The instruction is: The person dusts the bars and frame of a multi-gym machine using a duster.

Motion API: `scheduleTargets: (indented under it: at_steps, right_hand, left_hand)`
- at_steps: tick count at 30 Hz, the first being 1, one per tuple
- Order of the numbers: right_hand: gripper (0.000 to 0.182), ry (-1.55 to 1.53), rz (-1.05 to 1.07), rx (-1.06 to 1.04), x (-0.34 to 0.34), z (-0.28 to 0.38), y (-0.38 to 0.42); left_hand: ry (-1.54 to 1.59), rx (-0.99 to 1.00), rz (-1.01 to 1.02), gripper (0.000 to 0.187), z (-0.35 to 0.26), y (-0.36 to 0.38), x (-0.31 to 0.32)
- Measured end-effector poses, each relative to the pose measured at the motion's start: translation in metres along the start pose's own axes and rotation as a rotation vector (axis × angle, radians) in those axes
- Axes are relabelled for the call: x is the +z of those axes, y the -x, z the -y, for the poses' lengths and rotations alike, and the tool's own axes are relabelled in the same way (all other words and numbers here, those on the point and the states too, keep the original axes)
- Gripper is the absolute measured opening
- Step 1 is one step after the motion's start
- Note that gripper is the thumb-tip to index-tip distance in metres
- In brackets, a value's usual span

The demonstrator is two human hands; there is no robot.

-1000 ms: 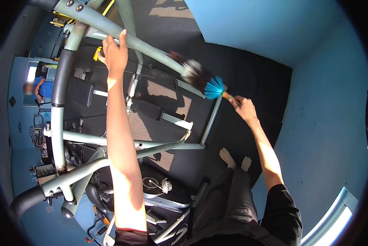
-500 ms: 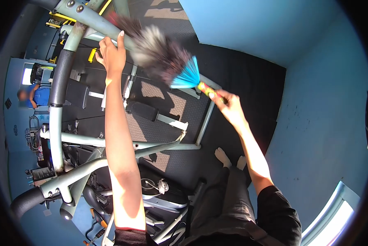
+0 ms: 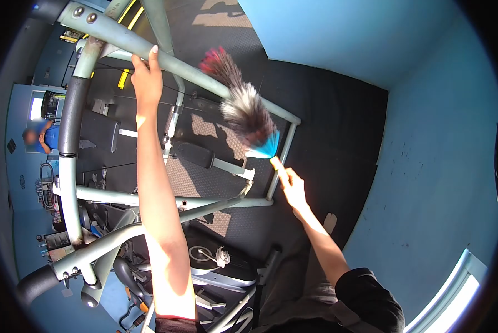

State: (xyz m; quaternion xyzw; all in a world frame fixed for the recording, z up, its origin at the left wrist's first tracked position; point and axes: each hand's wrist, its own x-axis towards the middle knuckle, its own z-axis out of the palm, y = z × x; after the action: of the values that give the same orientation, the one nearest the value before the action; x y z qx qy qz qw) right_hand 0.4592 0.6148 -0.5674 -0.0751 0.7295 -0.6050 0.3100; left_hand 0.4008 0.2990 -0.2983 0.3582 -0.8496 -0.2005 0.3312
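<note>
My left hand (image 3: 148, 80) holds the pale grey metal bar (image 3: 188, 72) of a gym machine, its thumb over the near side and the other fingers partly hidden. In my right hand (image 3: 293, 191) is a feather duster (image 3: 248, 108), gripped by its short yellow handle. The duster has a bright blue collar, then black, white and brown feathers with a pinkish-red tip. Its feathers lie across the bar, to the right of my left hand, and cover part of it.
A black foam-padded upright (image 3: 74, 116) stands at the left. Below are a padded seat (image 3: 192, 154) and other gym equipment (image 3: 218, 261). Blue walls (image 3: 432, 183) close in the right side. A person in blue (image 3: 49, 136) is at the far left, with arms folded.
My right hand has moved down and slightly left in view, taking the feather duster with it. The feathers have shifted down and right along the bar. My left hand stays at the bar.
</note>
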Motion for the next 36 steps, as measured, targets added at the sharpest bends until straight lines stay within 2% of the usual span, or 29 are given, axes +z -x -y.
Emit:
scheduleTargets:
  at_steps: [2, 5, 6, 8, 11, 13, 15, 16, 19, 20, 21, 25, 26, 28, 29, 31, 32, 34, 35, 36]
  right_hand:
    - [0.027, -0.053, 0.042, 0.071, 0.023, -0.029, 0.009]
    - [0.030, -0.007, -0.001, 0.290, 0.057, -0.095, 0.011]
    - [0.030, -0.011, -0.004, 0.290, 0.061, -0.100, 0.007]
    - [0.033, -0.184, -0.086, 0.563, 0.068, -0.111, 0.006]
    - [0.032, -0.239, -0.145, 0.574, 0.075, -0.107, 0.015]
    - [0.028, -0.295, -0.111, 0.459, 0.083, -0.118, 0.031]
    - [0.026, -0.077, -0.109, 0.202, 0.093, -0.144, 0.047]
    - [0.024, -0.018, -0.122, 0.138, 0.102, -0.171, 0.050]
    - [0.028, 0.024, -0.143, 0.245, 0.101, -0.193, 0.050]
    - [0.034, -0.212, -0.080, 0.650, 0.076, -0.123, 0.050]
    - [0.038, -0.184, -0.070, 0.727, 0.068, -0.101, 0.041]
    - [0.041, -0.127, 0.045, 0.621, 0.060, -0.032, 0.035]
    - [0.043, -0.077, 0.110, 0.527, 0.058, -0.008, 0.042]
    - [0.046, 0.067, 0.106, 0.155, 0.065, 0.035, 0.059]
    - [0.044, -0.102, 0.025, -0.082, 0.070, 0.063, 0.073]
    - [0.039, -0.115, 0.171, 0.110, 0.077, 0.097, 0.087]
    - [0.039, -0.108, 0.172, 0.099, 0.071, 0.107, 0.093]
    - [0.036, -0.172, 0.102, -0.126, 0.053, 0.140, 0.102]
    - [0.036, -0.006, 0.096, -0.054, 0.029, 0.161, 0.107]
    - [0.037, -0.001, 0.064, -0.060, 0.016, 0.158, 0.103]
  left_hand:
    - [-0.040, 0.019, -0.006, 0.049, 0.004, -0.003, 0.002]
    - [0.002, 0.013, -0.007, 0.048, 0.000, -0.001, 0.002]
    - [-0.003, 0.000, -0.006, 0.048, -0.006, 0.002, 0.001]
    - [0.009, 0.005, -0.005, 0.048, -0.005, 0.002, 0.002]
    - [0.030, 0.018, 0.003, 0.048, -0.003, 0.002, 0.002]
    - [0.004, 0.018, -0.004, 0.048, -0.003, 0.001, 0.002]
    - [-0.012, 0.008, -0.002, 0.046, 0.000, -0.002, 0.002]
    - [-0.029, -0.006, 0.003, 0.045, 0.002, -0.002, 0.002]
    - [0.019, 0.036, -0.005, 0.044, 0.000, -0.001, 0.002]
    - [0.028, 0.002, 0.008, 0.043, -0.005, 0.000, 0.000]
    - [0.044, -0.018, 0.031, 0.043, -0.006, -0.001, 0.000]
    - [0.057, -0.049, 0.076, 0.043, -0.011, -0.003, -0.005]
    - [0.076, -0.070, 0.093, 0.044, -0.015, -0.003, -0.007]
    - [0.042, -0.090, 0.107, 0.048, -0.009, -0.006, -0.008]
    - [0.023, -0.104, 0.111, 0.049, -0.006, -0.008, -0.008]
    - [-0.010, -0.150, 0.207, 0.053, -0.017, -0.009, -0.020]
    - [-0.009, -0.118, 0.191, 0.053, -0.025, -0.006, -0.026]
    - [-0.028, -0.132, 0.193, 0.053, -0.032, -0.014, -0.034]
    - [-0.059, -0.152, 0.212, 0.053, -0.033, -0.017, -0.038]
    - [-0.076, -0.181, 0.167, 0.055, -0.041, -0.019, -0.044]
